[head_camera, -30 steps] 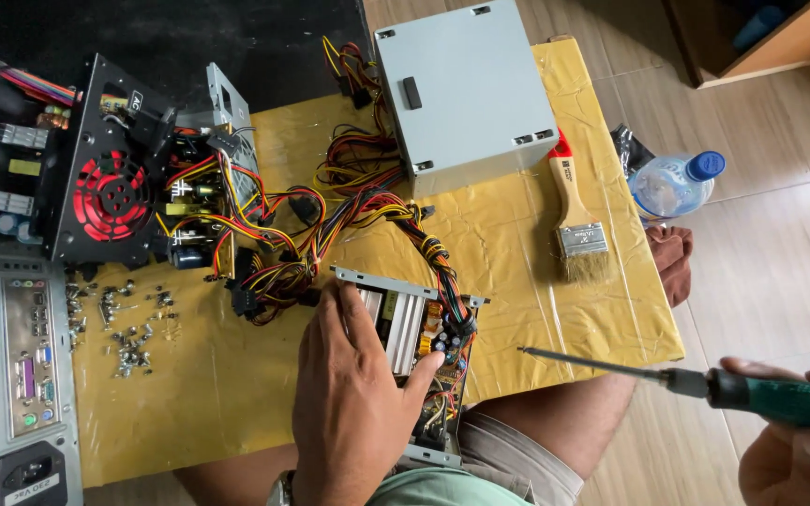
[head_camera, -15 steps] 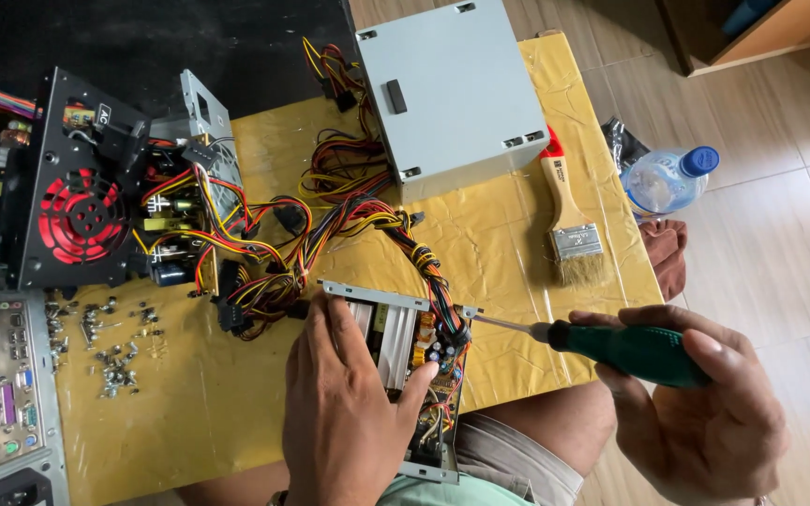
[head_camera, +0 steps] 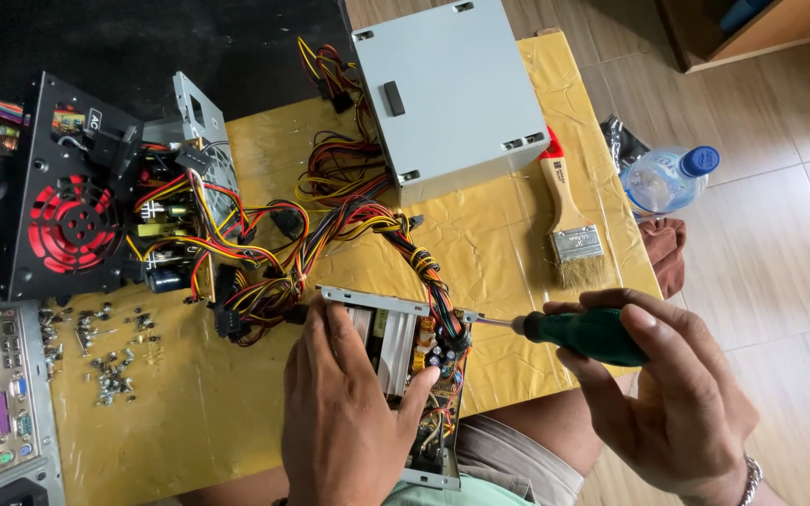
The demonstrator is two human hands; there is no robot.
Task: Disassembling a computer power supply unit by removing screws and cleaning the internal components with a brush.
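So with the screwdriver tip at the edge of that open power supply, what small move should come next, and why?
Probably seat the screwdriver tip squarely before turning: the right hand holds it level, tip at the open power supply by the wire bundle, while the left hand steadies the unit.

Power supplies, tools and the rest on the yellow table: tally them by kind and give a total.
Power supply units: 3 (closed grey box, opened one with red fan, open one under the left hand)
Screwdriver: 1, in the right hand
Brush: 1
Loose screws: a scattered pile, too small to count
Total: 5, screws aside
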